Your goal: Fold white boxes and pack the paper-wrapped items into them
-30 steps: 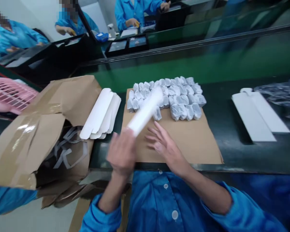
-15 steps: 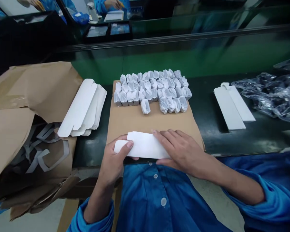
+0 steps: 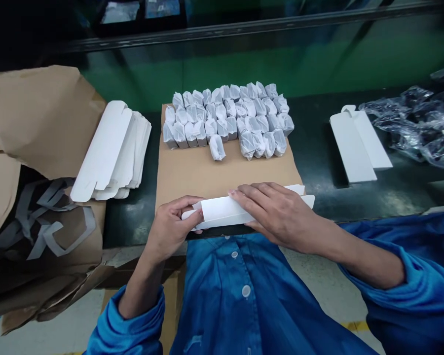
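Both my hands hold a long white paperboard carton (image 3: 222, 213) low over the near edge of a brown cardboard sheet (image 3: 192, 177). My left hand (image 3: 171, 228) grips its left end, and my right hand (image 3: 276, 213) lies across its middle, with the end flaps sticking out beyond the fingers. Several rows of small tissue-wrapped items (image 3: 225, 116) stand on the far part of the sheet. One wrapped item (image 3: 217, 147) lies apart, just in front of the rows.
A stack of flat white carton blanks (image 3: 111, 153) lies left of the sheet, beside an open brown cardboard box (image 3: 48, 123) holding grey strips. Right on the dark belt (image 3: 318, 148) are several white blanks (image 3: 357, 140) and crumpled clear plastic bags (image 3: 410, 123).
The carton went from raised in my left hand to lying between both hands, and its right-end flaps now show. My view has tilted downward, so everything sits higher in the picture.
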`<state>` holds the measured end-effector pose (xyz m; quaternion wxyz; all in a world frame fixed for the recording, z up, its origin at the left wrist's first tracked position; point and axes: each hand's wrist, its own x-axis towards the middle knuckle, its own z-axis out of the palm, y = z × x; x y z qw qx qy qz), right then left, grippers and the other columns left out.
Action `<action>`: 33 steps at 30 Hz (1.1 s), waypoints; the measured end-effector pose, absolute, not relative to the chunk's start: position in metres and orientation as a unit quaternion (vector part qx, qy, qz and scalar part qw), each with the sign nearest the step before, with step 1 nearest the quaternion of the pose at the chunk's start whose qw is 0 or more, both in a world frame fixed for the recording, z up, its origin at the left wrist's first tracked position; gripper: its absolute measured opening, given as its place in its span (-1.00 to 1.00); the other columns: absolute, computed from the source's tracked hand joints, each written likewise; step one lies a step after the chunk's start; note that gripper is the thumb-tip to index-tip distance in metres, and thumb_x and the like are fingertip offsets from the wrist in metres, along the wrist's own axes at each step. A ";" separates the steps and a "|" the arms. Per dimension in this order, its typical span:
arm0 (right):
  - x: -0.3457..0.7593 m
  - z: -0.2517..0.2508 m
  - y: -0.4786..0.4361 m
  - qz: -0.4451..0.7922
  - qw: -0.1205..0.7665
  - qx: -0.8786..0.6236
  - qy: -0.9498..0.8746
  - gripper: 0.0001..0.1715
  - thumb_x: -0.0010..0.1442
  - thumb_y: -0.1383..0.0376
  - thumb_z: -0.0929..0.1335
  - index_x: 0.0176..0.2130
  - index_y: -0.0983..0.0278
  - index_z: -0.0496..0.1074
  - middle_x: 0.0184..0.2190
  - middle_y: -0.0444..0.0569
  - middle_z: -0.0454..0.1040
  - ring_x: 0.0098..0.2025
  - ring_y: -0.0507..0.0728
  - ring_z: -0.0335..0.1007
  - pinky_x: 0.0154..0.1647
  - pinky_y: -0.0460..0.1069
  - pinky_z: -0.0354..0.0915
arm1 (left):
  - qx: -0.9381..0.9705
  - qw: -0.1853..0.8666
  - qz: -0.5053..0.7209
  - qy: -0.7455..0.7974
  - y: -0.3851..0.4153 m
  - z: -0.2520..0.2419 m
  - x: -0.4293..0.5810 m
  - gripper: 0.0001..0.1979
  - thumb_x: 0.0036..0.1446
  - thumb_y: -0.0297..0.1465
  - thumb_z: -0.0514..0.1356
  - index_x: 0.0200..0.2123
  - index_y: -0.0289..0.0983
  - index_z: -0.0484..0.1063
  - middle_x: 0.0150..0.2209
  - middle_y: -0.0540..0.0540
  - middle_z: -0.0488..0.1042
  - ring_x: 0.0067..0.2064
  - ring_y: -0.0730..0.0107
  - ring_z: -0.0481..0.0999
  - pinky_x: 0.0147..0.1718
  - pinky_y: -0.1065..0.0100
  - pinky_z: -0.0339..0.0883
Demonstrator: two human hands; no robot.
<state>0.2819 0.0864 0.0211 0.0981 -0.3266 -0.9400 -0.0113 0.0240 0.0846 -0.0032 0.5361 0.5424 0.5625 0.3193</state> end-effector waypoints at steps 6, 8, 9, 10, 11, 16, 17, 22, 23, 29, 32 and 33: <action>0.285 0.024 0.089 0.007 0.095 -0.340 -0.936 -0.39 0.30 0.35 0.27 0.29 0.48 0.22 0.10 0.28 0.45 0.05 0.34 0.41 0.03 0.20 0.39 | 0.520 0.573 0.326 0.544 0.091 -0.005 0.022 -0.71 -0.04 -0.32 0.39 -0.21 -0.30 0.63 -0.49 -0.01 0.57 -0.53 0.42 0.53 -0.61 0.48 0.48; 0.288 0.026 0.092 0.027 0.107 -0.339 -0.934 -0.36 0.30 0.31 0.31 0.30 0.47 0.21 0.13 0.28 0.43 0.08 0.33 0.40 0.04 0.20 0.39 | 0.522 0.588 0.323 0.527 0.094 -0.004 0.021 -0.68 -0.09 -0.32 0.42 -0.21 -0.30 0.63 -0.54 0.01 0.55 -0.58 0.45 0.50 -0.64 0.51 0.44; 0.289 0.027 0.092 0.034 0.111 -0.338 -0.934 -0.34 0.29 0.29 0.32 0.30 0.47 0.20 0.14 0.28 0.43 0.09 0.33 0.40 0.05 0.19 0.39 | 0.523 0.589 0.322 0.525 0.095 -0.004 0.022 -0.67 -0.10 -0.32 0.43 -0.21 -0.30 0.63 -0.56 0.02 0.54 -0.60 0.46 0.49 -0.65 0.51 0.42; 0.289 0.028 0.092 0.036 0.113 -0.340 -0.933 -0.33 0.29 0.28 0.33 0.30 0.47 0.20 0.13 0.28 0.44 0.09 0.33 0.40 0.05 0.19 0.39 | 0.524 0.586 0.320 0.529 0.097 -0.004 0.024 -0.68 -0.10 -0.33 0.43 -0.22 -0.29 0.63 -0.56 0.02 0.54 -0.61 0.47 0.49 -0.66 0.51 0.41; 0.289 0.029 0.091 0.032 0.109 -0.342 -0.933 -0.34 0.29 0.28 0.33 0.29 0.48 0.20 0.11 0.29 0.45 0.08 0.33 0.41 0.04 0.19 0.39 | 0.524 0.576 0.321 0.539 0.098 -0.004 0.025 -0.71 -0.08 -0.33 0.42 -0.23 -0.28 0.64 -0.56 0.03 0.54 -0.61 0.47 0.49 -0.66 0.51 0.40; 0.290 0.029 0.081 -0.027 0.095 -0.323 -0.941 -0.58 0.37 0.41 0.22 0.17 0.49 0.33 0.02 0.23 0.53 0.00 0.27 0.50 -0.03 0.13 0.44 | 0.548 0.505 0.339 0.575 0.100 -0.008 0.024 -0.94 -0.04 -0.46 0.34 -0.42 -0.26 0.62 -0.45 -0.02 0.62 -0.46 0.44 0.58 -0.60 0.55 0.39; 0.292 0.029 0.082 -0.030 0.099 -0.319 -0.942 -0.60 0.37 0.42 0.22 0.15 0.48 0.34 0.01 0.21 0.54 0.00 0.25 0.50 -0.03 0.12 0.44 | 0.555 0.507 0.338 0.566 0.099 -0.007 0.021 -0.94 -0.04 -0.46 0.35 -0.41 -0.26 0.62 -0.45 -0.03 0.62 -0.46 0.43 0.58 -0.60 0.54 0.39; 0.298 0.019 0.094 -0.114 0.169 -0.469 -0.859 -0.53 0.37 0.22 0.31 0.14 0.48 0.33 -0.08 0.23 0.58 -0.14 0.25 0.55 -0.22 0.08 0.46 | 0.511 0.368 0.574 0.524 0.079 -0.001 0.029 -0.72 0.21 -0.35 0.27 0.00 -0.17 0.54 -0.38 0.01 0.63 -0.44 0.38 0.62 -0.45 0.35 0.56; 0.295 0.013 0.096 -0.136 0.195 -0.503 -0.831 -0.49 0.35 0.18 0.32 0.14 0.49 0.32 -0.08 0.25 0.58 -0.14 0.27 0.55 -0.22 0.09 0.45 | 0.502 0.310 0.628 0.508 0.073 -0.002 0.039 -0.71 0.25 -0.32 0.24 0.04 -0.16 0.52 -0.30 -0.01 0.64 -0.34 0.35 0.65 -0.33 0.29 0.59; 0.252 -0.012 0.072 -0.073 0.268 -0.457 -0.845 -0.41 0.37 0.27 0.27 0.28 0.51 0.15 0.05 0.34 0.50 -0.01 0.31 0.50 -0.09 0.14 0.43 | 0.527 0.307 0.630 0.481 0.064 -0.020 0.109 -0.07 0.07 -0.09 0.37 0.39 -0.08 -0.04 0.20 -0.24 0.37 0.07 0.16 0.55 -0.05 0.19 0.53; 0.249 0.004 0.069 0.158 0.273 -0.399 -0.861 -0.17 0.33 0.02 0.34 0.35 0.41 0.07 0.17 0.25 0.42 0.15 0.27 0.41 0.05 0.12 0.42 | 0.514 0.267 0.615 0.535 0.074 -0.022 0.104 -0.21 0.07 -0.23 0.38 0.29 -0.14 0.10 0.06 -0.17 0.42 -0.17 0.34 0.57 -0.23 0.33 0.51; 0.250 0.011 0.072 0.227 0.286 -0.395 -0.843 -0.14 0.29 -0.04 0.36 0.35 0.34 0.09 0.16 0.19 0.43 0.14 0.23 0.41 0.04 0.09 0.43 | 0.531 0.280 0.593 0.537 0.077 -0.021 0.099 -0.25 0.06 -0.24 0.38 0.26 -0.16 0.15 0.04 -0.16 0.42 -0.21 0.37 0.56 -0.27 0.35 0.50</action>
